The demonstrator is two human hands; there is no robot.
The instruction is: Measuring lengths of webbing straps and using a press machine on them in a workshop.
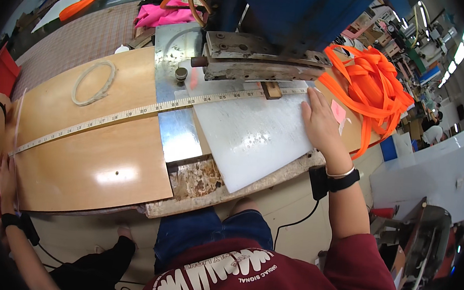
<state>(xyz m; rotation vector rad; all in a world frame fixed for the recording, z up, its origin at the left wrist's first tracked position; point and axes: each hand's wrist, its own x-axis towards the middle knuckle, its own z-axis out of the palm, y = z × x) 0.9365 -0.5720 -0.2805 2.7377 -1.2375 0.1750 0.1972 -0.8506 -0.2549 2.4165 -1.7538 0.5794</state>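
Note:
A white tape measure (131, 112) runs slantwise across a wooden board, a metal plate and a white plastic board (253, 146). My right hand (321, 119) lies on the plastic board with its fingers stretched flat over the tape's right end. At the wooden board's left edge, my left hand (6, 182) has its fingers extended, the tips touching the tape's left end; part of this hand is hard to make out. Above the tape's right part hangs a machine's metal press bar (265, 66), with a small wooden block (271, 90) under it.
Another person's hand (2, 104) is at the far left, close to mine. A tape roll ring (94, 83) lies on the wooden board (100, 162). Piled orange webbing (372, 88) is at the right. A black knob (181, 74) stands on the metal plate (180, 141).

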